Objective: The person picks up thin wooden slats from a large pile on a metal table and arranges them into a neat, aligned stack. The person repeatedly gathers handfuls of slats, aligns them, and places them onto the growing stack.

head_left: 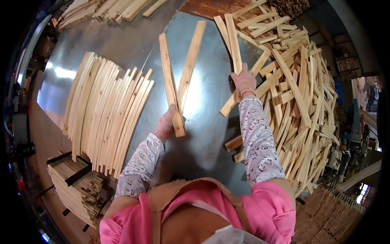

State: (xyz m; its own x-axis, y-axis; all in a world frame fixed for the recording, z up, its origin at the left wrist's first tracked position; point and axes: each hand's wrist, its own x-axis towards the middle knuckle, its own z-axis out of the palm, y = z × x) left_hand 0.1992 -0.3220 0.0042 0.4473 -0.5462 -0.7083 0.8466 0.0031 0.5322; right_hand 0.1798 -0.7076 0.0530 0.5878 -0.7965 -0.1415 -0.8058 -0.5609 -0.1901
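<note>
My left hand [165, 123], in a pinkish work glove, is closed round the lower end of a wooden strip [167, 73]. A second wooden strip [192, 57] crosses behind it, slanting up to the right; its lower end is hidden near my fingers. At the edge of a jumbled pile, my gloved right hand [245, 82] grips another wooden strip [233, 42] by its near end. One more strip [221, 34] lies just left of that one. Both hands are over the shiny metal table [211, 134].
A neat row of wooden strips [101, 110] lies on the left of the table. The tangled strip pile [300, 105] fills the right side. More strips [126, 8] lie at the far left, and a stacked rack of strips [75, 187] stands below the table's left edge.
</note>
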